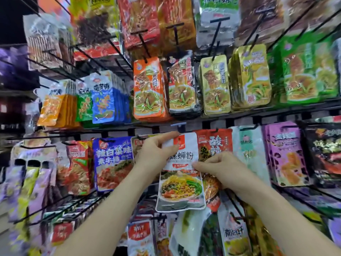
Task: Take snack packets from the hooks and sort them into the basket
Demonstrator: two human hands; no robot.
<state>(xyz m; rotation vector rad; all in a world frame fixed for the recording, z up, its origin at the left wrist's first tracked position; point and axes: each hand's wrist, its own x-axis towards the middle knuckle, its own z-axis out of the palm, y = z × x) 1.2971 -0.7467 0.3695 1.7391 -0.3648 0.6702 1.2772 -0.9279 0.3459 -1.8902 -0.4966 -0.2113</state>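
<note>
My left hand (pixel 156 150) and right hand (pixel 221 167) both pinch the white packet (pixel 182 183) that says 螺蛳粉.

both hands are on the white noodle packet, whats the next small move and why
Probably draw the white packet straight toward you along its hook. The left hand pinches its top corner by the hook and the right hand pinches its right edge, so the grip looks set, but the top seems not yet free.

Black wire rack (pixel 258 110) fills view; dark area (pixel 11 19) upper left.
</note>
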